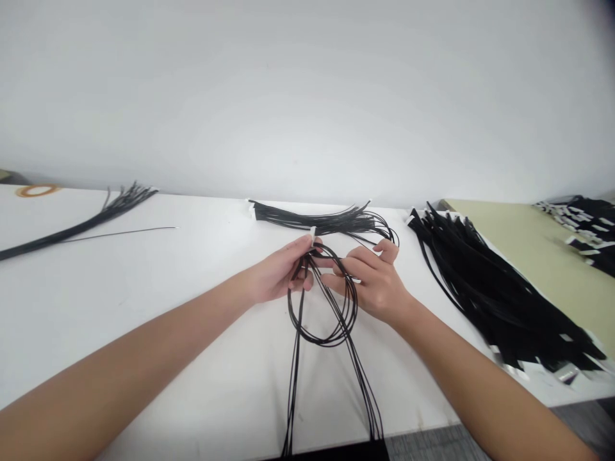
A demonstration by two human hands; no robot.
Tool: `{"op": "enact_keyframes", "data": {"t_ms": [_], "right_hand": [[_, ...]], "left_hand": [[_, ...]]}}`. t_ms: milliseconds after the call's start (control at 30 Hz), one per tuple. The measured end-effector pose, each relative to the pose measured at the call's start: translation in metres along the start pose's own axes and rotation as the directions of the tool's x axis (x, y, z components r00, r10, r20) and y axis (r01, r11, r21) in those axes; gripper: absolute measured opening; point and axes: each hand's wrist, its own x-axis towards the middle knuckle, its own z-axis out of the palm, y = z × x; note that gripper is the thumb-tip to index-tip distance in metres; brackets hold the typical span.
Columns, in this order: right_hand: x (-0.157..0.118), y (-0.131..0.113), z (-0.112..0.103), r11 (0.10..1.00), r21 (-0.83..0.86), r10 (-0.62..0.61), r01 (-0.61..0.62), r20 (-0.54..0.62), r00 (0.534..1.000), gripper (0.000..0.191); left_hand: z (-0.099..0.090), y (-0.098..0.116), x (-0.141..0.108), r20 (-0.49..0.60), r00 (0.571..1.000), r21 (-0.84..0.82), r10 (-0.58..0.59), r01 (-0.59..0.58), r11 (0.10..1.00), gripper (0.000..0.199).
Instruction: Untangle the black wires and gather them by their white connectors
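Note:
A bundle of thin black wires (323, 342) hangs in a loop in front of me, its tails running down past the table's front edge. My left hand (283, 269) is closed on the top of this bundle, pinching it just below a small white connector (313, 234). From the right, my right hand (369, 278) reaches to the loop, some fingers among the wires and others curled. Its fingertips are partly hidden by the strands, so what exactly they grip is unclear. Behind the hands lies a second bunch of black wires (312, 219) with white ends.
To the right lies a thick pile of black cables (494, 294) with white ends. Beyond it, more black cables (586, 224) rest on a pale yellow-green surface (509, 224). At left are another black wire bundle (81, 223), one loose wire (129, 232) and an orange ring (37, 191).

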Motion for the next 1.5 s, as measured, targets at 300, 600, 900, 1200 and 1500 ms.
{"op": "enact_keyframes", "data": {"t_ms": [300, 600, 900, 1200, 1500], "right_hand": [[0.0010, -0.0003, 0.0003, 1.000, -0.014, -0.007, 0.007, 0.034, 0.999, 0.026], [0.0056, -0.0020, -0.0016, 0.998, -0.057, -0.005, 0.005, 0.004, 1.000, 0.014], [0.0008, -0.0013, 0.0006, 0.998, 0.004, 0.055, -0.055, -0.037, 0.998, 0.025], [-0.0016, -0.0024, 0.0015, 0.985, 0.076, 0.159, -0.157, -0.020, 0.987, 0.026], [-0.0005, 0.0059, -0.0068, 0.630, 0.536, 0.533, -0.562, 0.228, 0.815, 0.012]], "left_hand": [[-0.0020, -0.0014, 0.0001, 0.024, 1.000, 0.020, 0.003, -0.003, 1.000, 0.028], [0.0014, -0.0002, -0.0005, 0.011, 1.000, 0.021, 0.001, -0.001, 1.000, 0.028], [0.0024, 0.0003, -0.0003, -0.004, 1.000, 0.024, -0.009, 0.009, 1.000, 0.027], [0.0042, 0.0001, -0.0009, -0.008, 1.000, 0.035, 0.007, -0.006, 0.999, 0.030], [0.0023, 0.0016, -0.0014, -0.010, 1.000, 0.053, -0.003, 0.003, 0.999, 0.031]]}}
